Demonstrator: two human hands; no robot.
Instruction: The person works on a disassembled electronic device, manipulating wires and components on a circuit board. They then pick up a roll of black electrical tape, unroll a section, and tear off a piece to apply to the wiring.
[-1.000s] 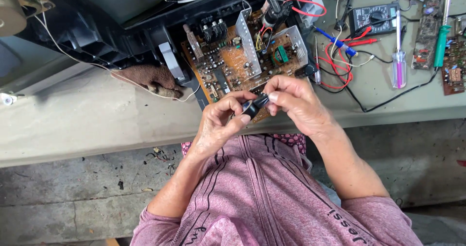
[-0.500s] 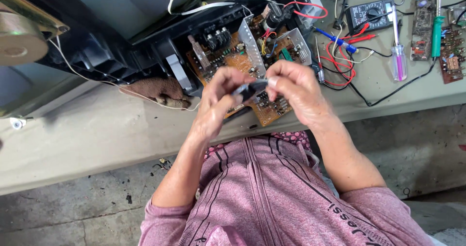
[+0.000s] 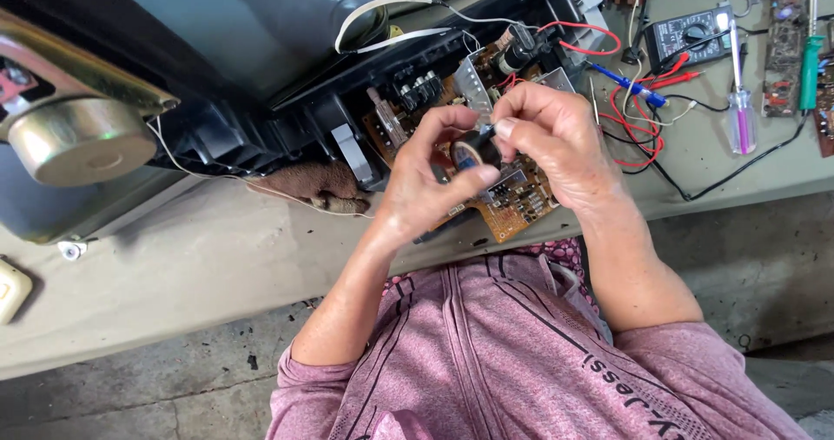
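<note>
My left hand [image 3: 426, 184] and right hand [image 3: 547, 140] both pinch a small black roll of tape [image 3: 473, 149]. Beneath them, a brown circuit board [image 3: 512, 201] overhangs the desk's [image 3: 174, 266] near edge.

Only 1 view is given, from a camera worn on the person's head. It looks steeply down and a little forward, so the person's own chest and pink zipped top fill the bottom edge and the far side of the tabletop [image 3: 174, 266] runs along the top. It sits close: the left hand [image 3: 430, 184] and right hand [image 3: 556, 136] meet near the middle of the frame, large and sharp. The horizon is tilted, with the tabletop edge slanting upward toward the right. No 2nd view overlaps it.
</note>
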